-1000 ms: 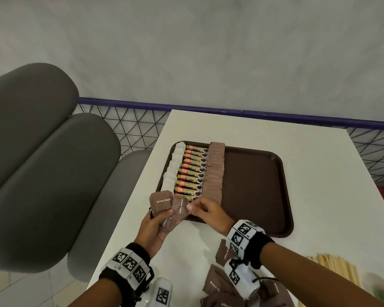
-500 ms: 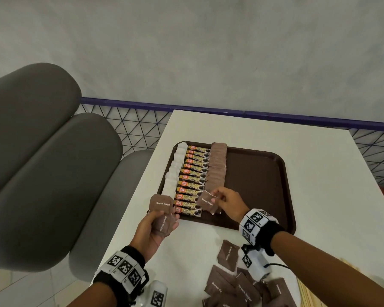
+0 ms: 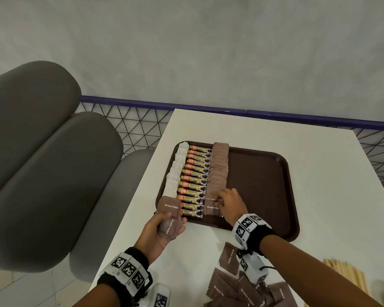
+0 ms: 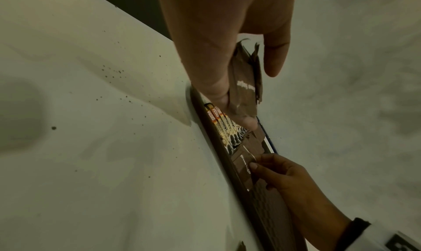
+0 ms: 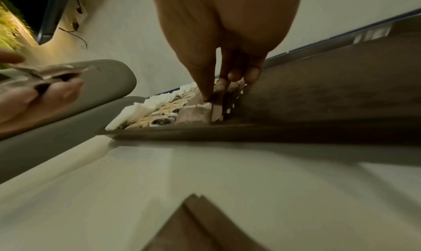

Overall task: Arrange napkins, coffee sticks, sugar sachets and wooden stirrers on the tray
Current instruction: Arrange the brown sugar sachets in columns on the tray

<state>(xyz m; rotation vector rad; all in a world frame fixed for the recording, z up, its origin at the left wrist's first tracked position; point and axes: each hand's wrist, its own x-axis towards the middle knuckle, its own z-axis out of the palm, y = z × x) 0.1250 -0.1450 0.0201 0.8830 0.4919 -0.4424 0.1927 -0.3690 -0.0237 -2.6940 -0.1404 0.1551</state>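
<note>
Setting a sugar sachet [image 3: 212,206] at the near end of the tray [image 3: 262,173] row, the right hand [image 3: 231,202] has moved from the left hand [image 3: 160,231]; the left wrist view shows that hand gripping spare sachets [image 4: 246,85]; the right wrist view shows fingertips [image 5: 206,97] pinching it, nearly finishing this row.

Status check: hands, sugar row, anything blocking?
Left hand grips spare brown sugar sachets. Right hand sets one brown sachet at near end of sugar row, dark brown plastic tray. Nothing blocking.
</note>
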